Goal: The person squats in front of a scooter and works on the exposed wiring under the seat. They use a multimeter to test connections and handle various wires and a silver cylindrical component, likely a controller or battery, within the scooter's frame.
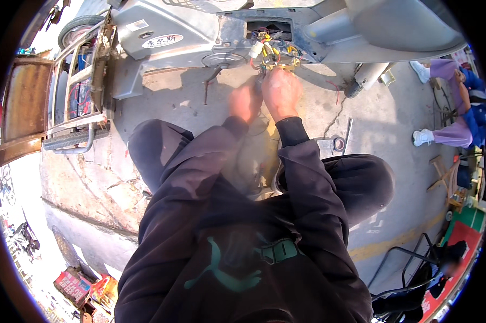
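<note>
Mainly, pale grey concrete floor [385,116] spreads out on the near side of the long, smooth grey vehicle body [229,36], which serves here as the landmark. Off the left end of the body stands a brown, rusty metal-framed cart [104,64] with dark-tyred wheels. Beyond the body's right end, toward the near side, is another person [451,134] in lilac trousers and white shoes, and nearer than that, a small pale wooden frame [443,173]. The bare right hand [282,92] and bare left hand [245,101] are close together at the near edge of the body's middle, the right one slightly farther forward. The fingers of both are curled inward at the wires, but blur and the hands' own backs hide the grip, so I cannot tell what either pinches. The tangled bundle of yellow, red and dark wires [272,52] spills from the body's rectangular opening over its near edge. On the body's near side, right of its middle, lie a thin, straight grey rod [349,132] and a dark, ring-shaped roll [338,144]. Smallest is a white block connector [256,50] among the wires, by the opening's left corner.
</note>
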The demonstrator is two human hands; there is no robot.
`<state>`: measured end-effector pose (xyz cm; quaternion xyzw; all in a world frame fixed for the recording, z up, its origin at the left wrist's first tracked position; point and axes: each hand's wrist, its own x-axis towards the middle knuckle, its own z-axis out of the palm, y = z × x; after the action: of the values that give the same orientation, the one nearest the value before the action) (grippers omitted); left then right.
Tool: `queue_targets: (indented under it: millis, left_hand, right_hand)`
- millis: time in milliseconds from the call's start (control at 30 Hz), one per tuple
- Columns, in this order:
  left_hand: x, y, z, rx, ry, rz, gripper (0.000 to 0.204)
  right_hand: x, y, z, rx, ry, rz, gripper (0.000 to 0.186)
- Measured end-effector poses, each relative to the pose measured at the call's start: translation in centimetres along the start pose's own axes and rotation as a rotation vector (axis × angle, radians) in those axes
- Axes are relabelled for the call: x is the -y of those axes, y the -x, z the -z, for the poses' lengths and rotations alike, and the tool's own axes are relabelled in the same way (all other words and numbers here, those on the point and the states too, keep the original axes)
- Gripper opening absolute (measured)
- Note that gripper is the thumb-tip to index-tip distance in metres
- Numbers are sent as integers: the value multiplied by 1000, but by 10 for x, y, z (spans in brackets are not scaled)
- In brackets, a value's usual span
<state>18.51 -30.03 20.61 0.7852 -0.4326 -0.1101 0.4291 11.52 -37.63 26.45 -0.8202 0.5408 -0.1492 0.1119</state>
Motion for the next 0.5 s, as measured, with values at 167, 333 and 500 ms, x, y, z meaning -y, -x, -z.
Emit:
queue_targets:
  millis: [167,333,500]
  left_hand:
    - [-12,0,3,4,-96,29,29]
    - [-4,-2,6,-22,48,14,29]
    - [17,-10,-2,74,136,-3,25]
  right_hand:
    - [-30,-11,-22,-82,-291,-26,27]
    - [-9,24,-33,-293,-388,244,14]
    - [-21,35,-40,-196,-232,388,17]
